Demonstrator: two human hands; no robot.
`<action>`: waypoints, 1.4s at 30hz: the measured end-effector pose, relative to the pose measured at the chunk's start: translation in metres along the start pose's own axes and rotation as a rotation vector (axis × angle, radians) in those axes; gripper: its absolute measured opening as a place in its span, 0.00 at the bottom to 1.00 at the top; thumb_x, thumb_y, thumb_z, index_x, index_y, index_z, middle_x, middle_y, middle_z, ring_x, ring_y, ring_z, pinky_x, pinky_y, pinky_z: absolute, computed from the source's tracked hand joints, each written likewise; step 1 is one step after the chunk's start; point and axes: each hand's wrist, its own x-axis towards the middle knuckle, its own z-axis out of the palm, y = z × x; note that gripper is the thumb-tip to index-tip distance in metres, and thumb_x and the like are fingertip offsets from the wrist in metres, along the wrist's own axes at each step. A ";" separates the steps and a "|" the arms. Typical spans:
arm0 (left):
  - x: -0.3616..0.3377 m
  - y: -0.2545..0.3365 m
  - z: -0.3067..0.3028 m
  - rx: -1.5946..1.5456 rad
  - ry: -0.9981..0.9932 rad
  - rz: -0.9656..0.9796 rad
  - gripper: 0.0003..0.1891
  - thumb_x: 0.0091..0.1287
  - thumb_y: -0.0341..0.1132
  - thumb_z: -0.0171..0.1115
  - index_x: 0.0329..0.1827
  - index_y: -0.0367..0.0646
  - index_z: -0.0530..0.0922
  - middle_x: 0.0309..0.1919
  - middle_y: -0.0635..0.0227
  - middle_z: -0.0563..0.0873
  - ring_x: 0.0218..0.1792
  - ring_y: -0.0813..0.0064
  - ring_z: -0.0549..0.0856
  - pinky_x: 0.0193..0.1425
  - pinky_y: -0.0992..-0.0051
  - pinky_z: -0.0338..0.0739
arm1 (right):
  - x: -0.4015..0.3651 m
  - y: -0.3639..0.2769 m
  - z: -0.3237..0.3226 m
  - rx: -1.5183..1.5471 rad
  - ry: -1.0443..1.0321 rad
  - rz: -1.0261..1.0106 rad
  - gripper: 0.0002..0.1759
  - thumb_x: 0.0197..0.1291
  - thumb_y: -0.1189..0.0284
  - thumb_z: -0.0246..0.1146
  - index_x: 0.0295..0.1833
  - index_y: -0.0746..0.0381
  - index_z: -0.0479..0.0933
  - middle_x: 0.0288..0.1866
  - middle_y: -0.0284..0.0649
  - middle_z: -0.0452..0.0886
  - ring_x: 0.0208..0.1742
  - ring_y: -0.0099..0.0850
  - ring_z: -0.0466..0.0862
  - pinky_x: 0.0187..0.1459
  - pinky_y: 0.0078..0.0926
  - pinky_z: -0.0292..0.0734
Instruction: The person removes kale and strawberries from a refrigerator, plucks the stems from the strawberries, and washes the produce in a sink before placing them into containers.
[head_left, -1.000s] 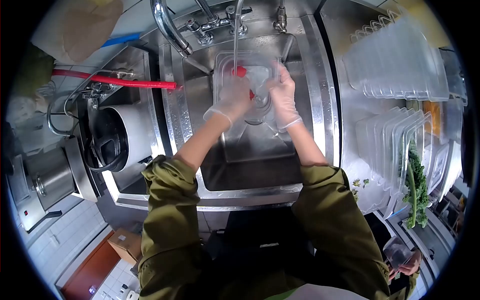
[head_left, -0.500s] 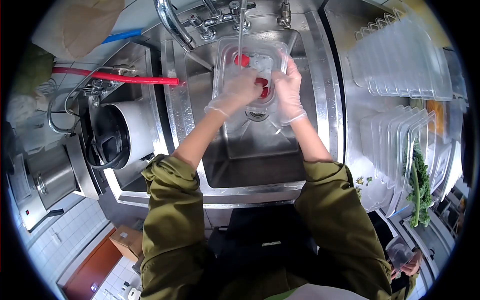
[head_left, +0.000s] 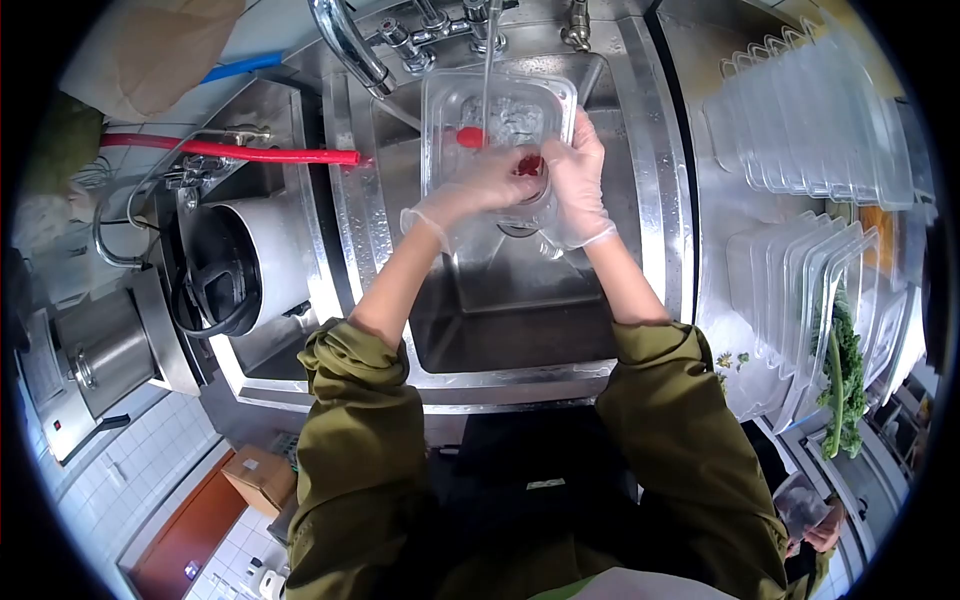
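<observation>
A clear plastic container (head_left: 432, 130) is held over the metal sink (head_left: 500, 340), under a stream of water from the tap. My right hand (head_left: 577, 180), in a clear glove, is closed on the container's right side. My left hand (head_left: 485, 185), also gloved, is inside the container with its fingers closed round a dark red piece (head_left: 529, 166). A brighter red piece (head_left: 469, 136) lies in the container, left of the water stream. What the red pieces are, I cannot make out.
Stacked clear containers (head_left: 800, 120) and leafy greens (head_left: 843, 370) stand on the right. A red hose (head_left: 250, 154) and a white pot (head_left: 275, 260) are at the left. Another person's hand (head_left: 826, 527) shows at the lower right.
My left hand has turned and now holds up a dark red piece near my right hand. The brighter red piece has shifted down and left in the container.
</observation>
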 end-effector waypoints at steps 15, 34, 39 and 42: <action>0.012 -0.015 0.033 -0.140 -0.138 -0.259 0.19 0.57 0.44 0.55 0.48 0.42 0.76 0.46 0.52 0.82 0.51 0.59 0.80 0.56 0.68 0.70 | -0.015 0.015 -0.003 -0.080 0.068 0.113 0.29 0.46 0.88 0.49 0.58 0.65 0.71 0.48 0.37 0.76 0.42 0.21 0.76 0.43 0.16 0.73; 0.001 0.011 0.037 0.345 0.241 -0.607 0.22 0.58 0.46 0.57 0.48 0.36 0.74 0.52 0.47 0.75 0.48 0.53 0.81 0.51 0.62 0.76 | -0.027 0.025 0.006 -0.225 0.151 -0.166 0.30 0.46 0.86 0.51 0.60 0.65 0.69 0.51 0.46 0.79 0.45 0.26 0.79 0.46 0.21 0.73; 0.001 0.018 0.024 0.360 0.167 -0.431 0.18 0.60 0.44 0.54 0.50 0.45 0.75 0.51 0.52 0.77 0.50 0.52 0.80 0.55 0.62 0.73 | -0.023 0.004 0.011 -0.076 0.171 0.023 0.31 0.45 0.85 0.51 0.61 0.65 0.70 0.46 0.42 0.80 0.32 0.24 0.77 0.38 0.23 0.74; 0.005 0.004 0.030 0.340 0.156 -0.254 0.16 0.61 0.42 0.53 0.50 0.47 0.75 0.50 0.52 0.79 0.51 0.56 0.80 0.54 0.62 0.72 | -0.020 0.004 0.014 -0.078 0.187 0.003 0.31 0.45 0.85 0.51 0.61 0.66 0.70 0.46 0.42 0.80 0.32 0.24 0.77 0.38 0.23 0.74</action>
